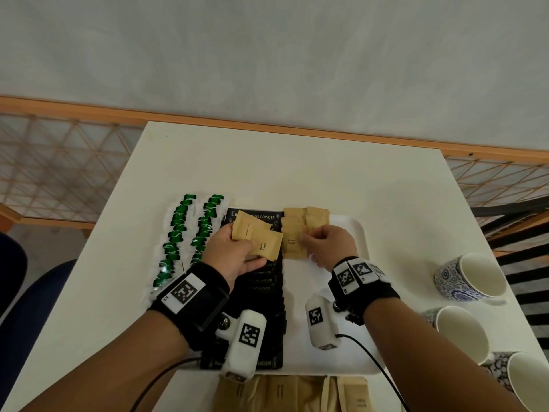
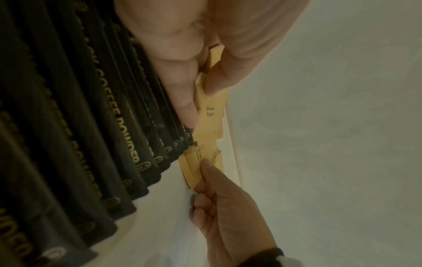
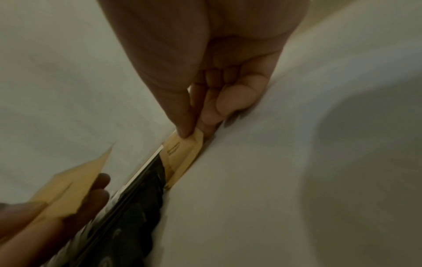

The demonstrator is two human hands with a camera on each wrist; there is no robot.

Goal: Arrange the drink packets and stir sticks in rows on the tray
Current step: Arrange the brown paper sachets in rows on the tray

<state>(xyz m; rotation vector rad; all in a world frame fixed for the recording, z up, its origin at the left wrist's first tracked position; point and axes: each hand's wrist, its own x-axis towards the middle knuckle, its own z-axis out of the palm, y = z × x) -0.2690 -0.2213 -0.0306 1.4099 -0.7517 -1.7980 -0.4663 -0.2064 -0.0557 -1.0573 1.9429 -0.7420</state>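
Observation:
A white tray [image 1: 350, 233] lies on the table. On it run rows of green-and-white packets [image 1: 178, 233], a column of black coffee powder packets [image 1: 261, 281] and a short row of brown sugar packets [image 1: 309, 218]. My left hand [image 1: 237, 251] grips a small stack of brown sugar packets [image 1: 258, 242] above the black column; the wrist view shows my thumb and fingers pinching the stack [image 2: 211, 112]. My right hand [image 1: 326, 242] pinches one brown sugar packet [image 1: 294, 242] at the near end of the sugar row, thumb on top of the packet [image 3: 182, 148] and low over the tray.
Three patterned cups [image 1: 472, 278] stand at the table's right edge. More brown paper sleeves [image 1: 294, 394] lie at the near table edge, in front of the tray. A wooden rail [image 1: 267, 126] runs behind the table.

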